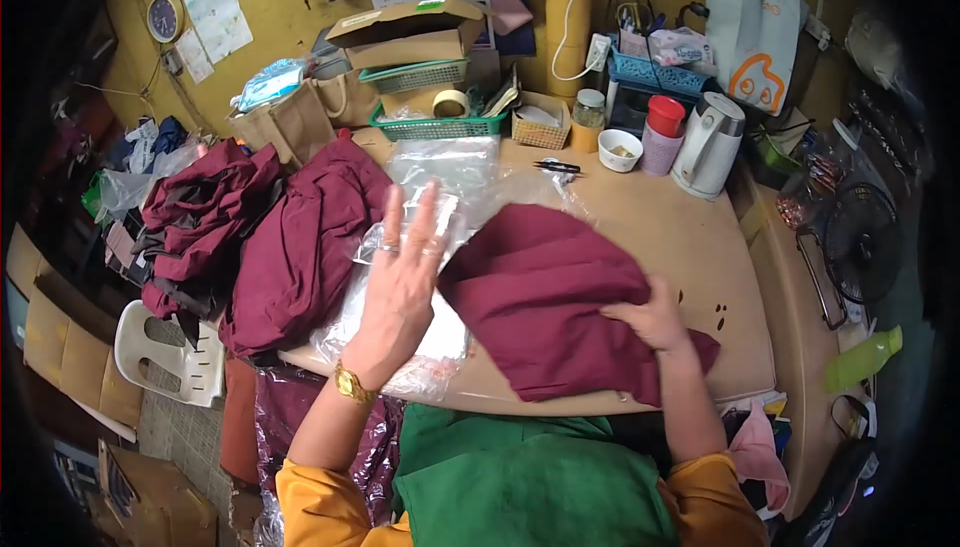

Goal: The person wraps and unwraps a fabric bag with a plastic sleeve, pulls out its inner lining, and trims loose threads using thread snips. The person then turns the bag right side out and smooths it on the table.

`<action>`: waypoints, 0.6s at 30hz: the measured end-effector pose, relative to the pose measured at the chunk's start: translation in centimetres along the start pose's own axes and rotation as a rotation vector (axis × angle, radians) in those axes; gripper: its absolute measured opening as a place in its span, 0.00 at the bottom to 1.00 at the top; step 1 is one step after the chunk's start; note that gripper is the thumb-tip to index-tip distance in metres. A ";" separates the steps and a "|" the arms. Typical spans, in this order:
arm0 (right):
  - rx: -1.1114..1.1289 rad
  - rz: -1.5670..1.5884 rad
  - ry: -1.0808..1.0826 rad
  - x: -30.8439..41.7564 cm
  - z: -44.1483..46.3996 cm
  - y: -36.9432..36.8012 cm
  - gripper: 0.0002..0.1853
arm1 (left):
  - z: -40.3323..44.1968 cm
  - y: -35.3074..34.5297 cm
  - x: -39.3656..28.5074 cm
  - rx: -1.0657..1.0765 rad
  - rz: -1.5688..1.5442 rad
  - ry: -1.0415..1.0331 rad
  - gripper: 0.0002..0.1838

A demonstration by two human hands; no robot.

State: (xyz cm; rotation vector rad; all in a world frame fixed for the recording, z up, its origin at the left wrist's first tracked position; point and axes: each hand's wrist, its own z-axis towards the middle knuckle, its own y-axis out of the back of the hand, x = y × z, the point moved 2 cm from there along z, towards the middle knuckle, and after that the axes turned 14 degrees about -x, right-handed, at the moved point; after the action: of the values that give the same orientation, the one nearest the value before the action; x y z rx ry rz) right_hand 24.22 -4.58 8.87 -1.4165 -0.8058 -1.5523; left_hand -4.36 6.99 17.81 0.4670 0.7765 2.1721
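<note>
A folded maroon garment (550, 297) lies at the front of the tan table (700, 237). My right hand (655, 317) grips its right side, thumb on top, with the rest of the fingers hidden by the cloth. My left hand (402, 267) is raised to the left of the garment, fingers stretched and holding nothing. Rings and a gold watch (352, 384) show on that hand and wrist. Beneath it are clear plastic bags (440, 162), spread on the table. More maroon garments (310, 237) are heaped at the left, close to the left forearm.
Green baskets (440, 127) and a cardboard box (405, 32) stand at the back. An electric kettle (708, 147), a red-lidded tumbler (663, 137) and a white cup (620, 152) are at the back right. Black tweezers or snips (557, 167) lie nearby. A white plastic chair (170, 362) stands left.
</note>
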 end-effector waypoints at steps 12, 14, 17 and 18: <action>-0.315 0.144 0.047 -9.0 7.9 -11.0 0.28 | -5.9 -1.2 -4.3 0.022 -0.515 -0.304 0.27; -0.440 -0.302 0.373 -3.3 6.3 -10.1 0.34 | -5.5 0.4 -1.0 -0.437 -0.280 -0.147 0.26; -0.575 -0.440 0.346 -3.2 5.0 -9.8 0.37 | -8.0 -3.5 3.8 -0.675 -0.208 0.275 0.25; -0.675 -0.653 0.485 -3.1 4.9 -9.5 0.37 | -10.1 -6.0 5.4 -0.649 -0.353 0.449 0.24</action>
State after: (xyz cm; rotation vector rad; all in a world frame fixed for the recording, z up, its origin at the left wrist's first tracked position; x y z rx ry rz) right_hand 17.68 4.35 7.36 -1.1576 -0.4683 -2.7291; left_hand -10.09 10.40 6.71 -0.4671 0.3006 2.0536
